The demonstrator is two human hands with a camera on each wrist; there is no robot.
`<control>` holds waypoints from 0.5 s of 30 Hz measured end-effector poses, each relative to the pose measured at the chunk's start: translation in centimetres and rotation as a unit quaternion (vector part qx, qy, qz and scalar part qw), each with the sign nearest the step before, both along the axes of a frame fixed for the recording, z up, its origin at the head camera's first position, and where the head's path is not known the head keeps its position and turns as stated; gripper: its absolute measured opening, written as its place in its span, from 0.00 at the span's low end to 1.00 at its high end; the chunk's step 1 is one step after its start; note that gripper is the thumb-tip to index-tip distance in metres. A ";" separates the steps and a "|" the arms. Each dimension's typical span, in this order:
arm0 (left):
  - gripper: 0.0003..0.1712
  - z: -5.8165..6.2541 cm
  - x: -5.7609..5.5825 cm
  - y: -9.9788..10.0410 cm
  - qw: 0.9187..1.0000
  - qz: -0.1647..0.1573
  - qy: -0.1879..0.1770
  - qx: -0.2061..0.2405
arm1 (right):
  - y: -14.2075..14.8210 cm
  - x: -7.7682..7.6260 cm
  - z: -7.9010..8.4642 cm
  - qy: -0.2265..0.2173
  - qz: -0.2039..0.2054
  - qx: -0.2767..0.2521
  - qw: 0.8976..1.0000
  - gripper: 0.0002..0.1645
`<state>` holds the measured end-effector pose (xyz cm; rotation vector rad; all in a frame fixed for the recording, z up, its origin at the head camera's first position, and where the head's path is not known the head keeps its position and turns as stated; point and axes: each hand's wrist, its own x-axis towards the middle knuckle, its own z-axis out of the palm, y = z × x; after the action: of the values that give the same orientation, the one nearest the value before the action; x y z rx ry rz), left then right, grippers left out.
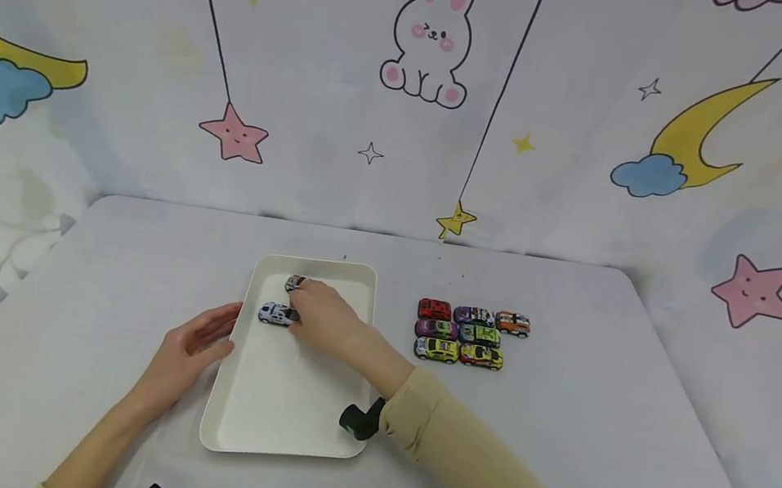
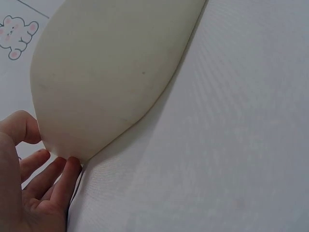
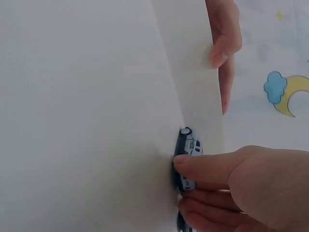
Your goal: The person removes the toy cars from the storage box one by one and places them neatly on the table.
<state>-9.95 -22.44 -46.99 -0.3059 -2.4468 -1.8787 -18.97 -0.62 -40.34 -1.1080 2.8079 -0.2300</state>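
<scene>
A white rectangular tray lies on the table with two toy cars near its far left side. My right hand reaches into it and pinches a white toy car, thumb on one side of the car. The other fingers touch a second toy car, which they partly cover, just beyond the first. My left hand is at the tray's left edge, its fingers and thumb against the outer wall. The left wrist view shows the fingertips touching that wall.
Right of the tray, several toy cars stand close together in rows, among them a red car, an orange car and a yellow car. A white cloth covers the table, and a printed backdrop rises behind it.
</scene>
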 end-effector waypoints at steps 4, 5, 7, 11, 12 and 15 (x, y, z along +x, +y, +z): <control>0.29 -0.1 -0.2 -0.1 1.000 0.001 0.003 -0.001 | 0.5 0.0 0.4 -0.014 -0.001 -0.002 1.000 0.06; 0.29 -0.1 -0.2 0.0 1.000 0.001 0.004 -0.002 | 0.7 0.0 0.5 -0.018 -0.002 -0.001 1.000 0.06; 0.29 0.0 -0.2 0.0 1.000 0.001 0.003 -0.001 | 1.0 0.1 0.7 -0.028 -0.004 0.001 1.000 0.07; 0.29 0.0 -0.1 0.0 1.000 -0.001 0.004 0.000 | 1.7 0.2 1.1 -0.036 -0.001 0.000 0.999 0.09; 0.29 0.0 0.0 0.0 1.000 -0.001 0.004 0.000 | 1.8 0.3 1.2 -0.037 0.001 -0.003 0.999 0.10; 0.29 0.0 0.1 0.0 1.000 -0.003 0.002 0.000 | 2.4 0.4 1.4 -0.035 0.006 -0.011 0.999 0.11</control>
<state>-9.90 -22.43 -47.04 -0.3155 -2.4460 -1.8786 -18.56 1.76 -38.93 -1.0990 2.7422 -0.2939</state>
